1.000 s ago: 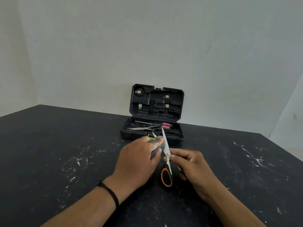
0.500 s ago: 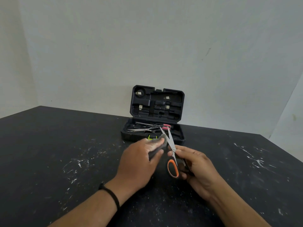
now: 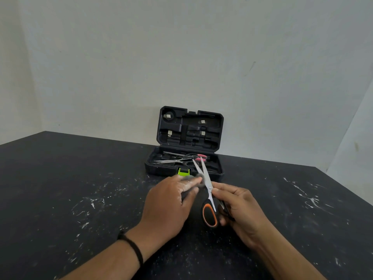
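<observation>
My right hand (image 3: 240,211) holds a pair of scissors (image 3: 209,199) with black and orange handles, fingers curled round the right handle. The steel blades point away from me and are slightly parted. My left hand (image 3: 171,205) pinches a small grey wad (image 3: 191,178) against the left blade, just left of the pivot. Both hands hover low over the black table (image 3: 80,178), in front of the tool case (image 3: 190,142).
The black tool case stands open at the table's back edge, lid upright against the white wall. Its tray holds other scissors with pink handles (image 3: 199,157) and a green latch (image 3: 183,171) at the front. White scratch marks speckle the tabletop.
The scissor blades, closed a second ago, have parted slightly. Both hands and the scissors have shifted a little to the right and toward the case.
</observation>
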